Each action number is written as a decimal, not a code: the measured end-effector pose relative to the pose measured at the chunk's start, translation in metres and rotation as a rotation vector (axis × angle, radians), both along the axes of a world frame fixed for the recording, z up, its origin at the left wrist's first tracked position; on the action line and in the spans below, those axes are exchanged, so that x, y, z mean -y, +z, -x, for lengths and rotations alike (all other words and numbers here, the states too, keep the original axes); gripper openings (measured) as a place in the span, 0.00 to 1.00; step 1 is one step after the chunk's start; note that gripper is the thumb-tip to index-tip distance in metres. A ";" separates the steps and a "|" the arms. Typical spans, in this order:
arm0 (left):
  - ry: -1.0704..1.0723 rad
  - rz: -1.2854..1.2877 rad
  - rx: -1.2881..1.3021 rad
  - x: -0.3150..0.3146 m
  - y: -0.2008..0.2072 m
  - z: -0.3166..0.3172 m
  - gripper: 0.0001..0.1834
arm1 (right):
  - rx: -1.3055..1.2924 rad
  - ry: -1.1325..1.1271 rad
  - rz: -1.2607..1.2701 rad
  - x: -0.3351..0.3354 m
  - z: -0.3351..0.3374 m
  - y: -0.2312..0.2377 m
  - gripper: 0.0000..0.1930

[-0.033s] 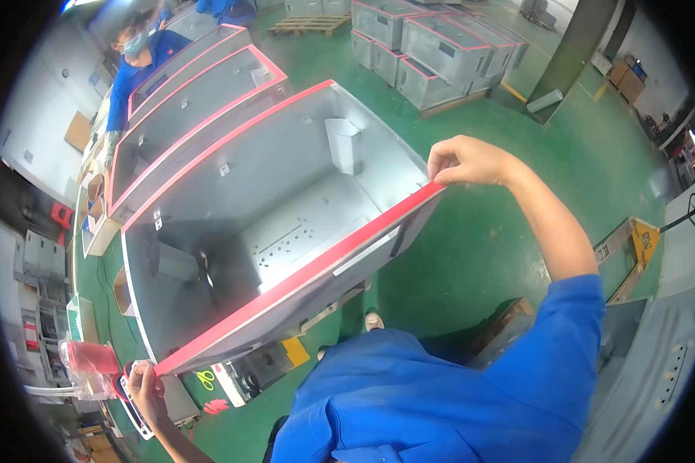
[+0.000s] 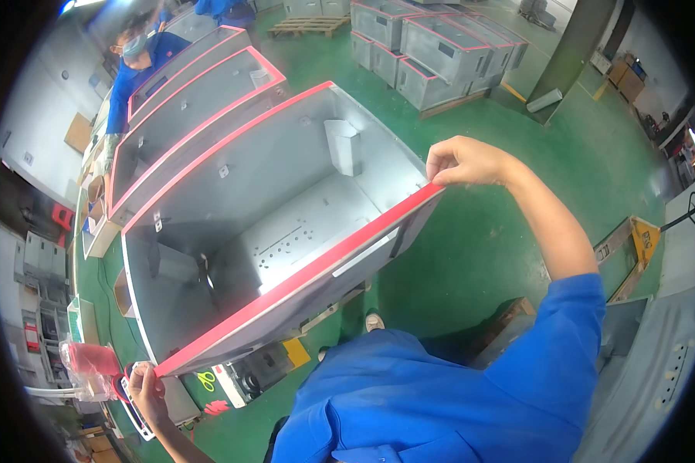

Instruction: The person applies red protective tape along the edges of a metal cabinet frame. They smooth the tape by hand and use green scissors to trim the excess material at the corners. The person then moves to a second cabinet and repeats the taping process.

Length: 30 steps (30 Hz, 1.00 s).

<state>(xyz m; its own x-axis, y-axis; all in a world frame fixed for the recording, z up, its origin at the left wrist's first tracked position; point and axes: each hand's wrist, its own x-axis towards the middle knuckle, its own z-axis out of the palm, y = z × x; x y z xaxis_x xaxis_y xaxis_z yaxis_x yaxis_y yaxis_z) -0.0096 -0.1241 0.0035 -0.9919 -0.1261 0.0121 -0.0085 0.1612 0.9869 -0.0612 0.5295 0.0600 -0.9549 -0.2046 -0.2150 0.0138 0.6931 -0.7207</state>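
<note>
A large open-topped grey metal box [image 2: 262,158] stands tilted across the view in front of me. Red tape [image 2: 301,278] runs along its near rim, and a thinner red line edges the far rim. At the near left corner, my left hand [image 2: 147,390] is closed, its fingertips pinching the end of the tape. My right hand [image 2: 471,160] pinches the tape at the right corner, with thumb and fingers pressed together on the rim. Inside the box are a bent metal bracket [image 2: 343,147] and a floor with several small holes.
More red-edged boxes [image 2: 201,100] stand in a row beyond, with a masked co-worker [image 2: 143,58] leaning beside them. Boxes [image 2: 444,54] are stacked at the back. Green-handled scissors [image 2: 206,380] and a plastic-wrapped red roll [image 2: 93,359] lie near my left hand. A yellow pallet-jack part [image 2: 644,239] is at right.
Both my hands and the box stay in place. The co-worker's head at the far left has shifted slightly.
</note>
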 end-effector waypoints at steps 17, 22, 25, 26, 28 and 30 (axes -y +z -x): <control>0.030 -0.027 -0.022 0.002 -0.006 -0.001 0.06 | -0.052 0.033 -0.025 -0.002 0.001 -0.002 0.06; 0.041 -0.035 -0.054 -0.003 -0.006 -0.001 0.06 | -0.047 0.026 -0.024 -0.001 0.000 -0.002 0.06; 0.017 -0.019 -0.035 0.000 -0.005 -0.001 0.06 | -0.052 0.028 -0.033 -0.001 0.000 -0.002 0.07; 0.016 -0.018 -0.032 0.001 -0.005 -0.002 0.05 | -0.056 0.028 -0.037 0.000 0.000 -0.001 0.07; 0.014 -0.016 -0.027 0.002 -0.006 -0.002 0.05 | -0.060 0.027 -0.032 0.000 0.000 -0.001 0.07; 0.032 -0.010 -0.022 0.002 -0.006 -0.002 0.05 | -0.062 0.025 -0.027 0.000 -0.001 -0.001 0.07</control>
<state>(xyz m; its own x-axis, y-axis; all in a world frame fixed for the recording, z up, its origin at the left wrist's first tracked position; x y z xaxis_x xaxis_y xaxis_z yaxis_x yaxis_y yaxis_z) -0.0076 -0.1260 -0.0027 -0.9869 -0.1579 0.0326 0.0084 0.1516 0.9884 -0.0604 0.5295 0.0590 -0.9613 -0.2234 -0.1612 -0.0480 0.7120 -0.7005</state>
